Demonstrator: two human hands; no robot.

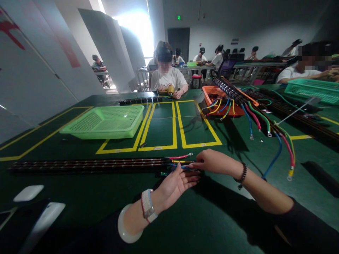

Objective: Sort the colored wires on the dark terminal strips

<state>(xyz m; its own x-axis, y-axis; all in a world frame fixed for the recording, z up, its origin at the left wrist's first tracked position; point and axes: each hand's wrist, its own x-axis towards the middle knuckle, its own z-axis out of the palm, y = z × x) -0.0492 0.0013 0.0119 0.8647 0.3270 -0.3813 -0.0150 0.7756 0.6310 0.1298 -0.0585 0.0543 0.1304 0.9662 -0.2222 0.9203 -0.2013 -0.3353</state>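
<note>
A long dark strip assembly (87, 165) of parallel bars lies across the table, with several coloured leads at its right end. Palm up under that end, my left hand (174, 187) has its fingers stretched out and its thumb against a blue wire (182, 167). My right hand (213, 161) comes from the right, palm down, thumb and fingertips pinched on the wire ends; exactly which wires is hidden. A red wire (178, 157) with a metal ring terminal sticks out just above the fingers. Below it runs a yellow wire (179, 161).
A light green basket (106, 132) stands behind the strip. At the right, an orange basket (230, 112) sits under another wired assembly (230, 90), its ring-ended leads hanging towards me. Yellow tape (157, 148) marks the green table. Facing me, a person (169, 79) works across the table.
</note>
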